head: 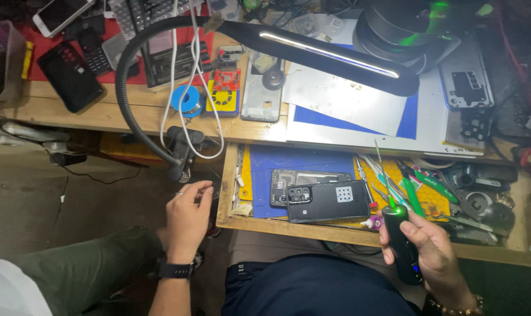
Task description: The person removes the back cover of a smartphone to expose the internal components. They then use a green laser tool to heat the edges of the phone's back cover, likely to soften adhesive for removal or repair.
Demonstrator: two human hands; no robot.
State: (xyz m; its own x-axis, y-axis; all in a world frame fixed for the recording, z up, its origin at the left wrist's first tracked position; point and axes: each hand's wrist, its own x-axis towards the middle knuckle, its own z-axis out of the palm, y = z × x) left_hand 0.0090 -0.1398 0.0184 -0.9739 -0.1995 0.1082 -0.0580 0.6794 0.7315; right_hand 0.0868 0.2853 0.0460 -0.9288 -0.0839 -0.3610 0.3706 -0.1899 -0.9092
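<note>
The right hand (429, 246) has its grip wrapped around a black electric screwdriver (401, 243), thumb laid along the barrel just below a lit green lamp. The tool's long axis runs up and away from the grip, leaning slightly left, its thin bit (381, 167) pointing toward the bench (107, 114) edge. Left of the grip, in an open wooden drawer (359, 234), a black phone back cover (328, 201) with a small pale square label lies across an opened phone frame (289, 178) on a blue mat (300, 159). Beyond the bit lie green-handled tweezers (435, 186). The left hand (186, 219) hangs far left, fingers loosely curled, holding nothing, by the drawer's corner.
</note>
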